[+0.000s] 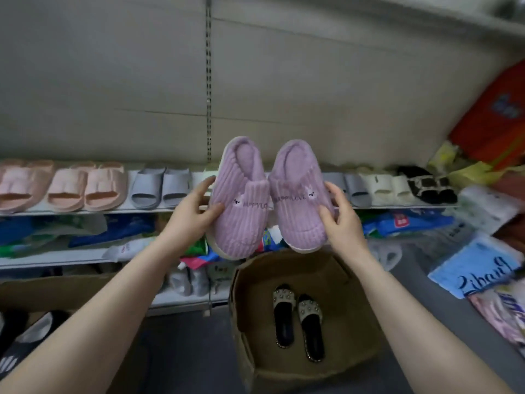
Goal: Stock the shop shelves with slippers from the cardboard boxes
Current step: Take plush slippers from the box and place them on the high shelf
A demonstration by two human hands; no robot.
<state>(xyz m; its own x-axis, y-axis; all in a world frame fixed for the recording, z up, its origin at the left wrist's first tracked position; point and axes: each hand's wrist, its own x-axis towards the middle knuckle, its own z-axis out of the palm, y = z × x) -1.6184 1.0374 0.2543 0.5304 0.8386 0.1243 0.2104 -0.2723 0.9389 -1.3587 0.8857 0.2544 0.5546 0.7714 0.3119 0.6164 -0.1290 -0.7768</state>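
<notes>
- A person holds a purple pair [241, 223] up over the box [352, 308], toes pointing down at it. The left hand [196, 214] grips one slipper by its outer side and the right hand [339, 220] grips the other. The two slippers touch side by side.
- Stocking looks well along. On the shelf [99, 211] beyond the box, pink slides [85, 186], grey slides [162, 187], cream slides [389, 189] and a black pair [431, 186] already stand in a row.
- The raised pair hides the stretch of shelf straight beyond the box. Whether a gap waits there cannot be told, though it seems the likely spot for this pair.
- The box looks nearly spent: one studded pair [284, 319] lies on its bottom, with nothing else visible inside.
- A second box [42, 291], to the left of the first, holds dark shoes [25, 336] and is only partly in view, so more stock probably waits.
- Packets [113, 231], not slippers, fill the lower shelves beyond the box.
</notes>
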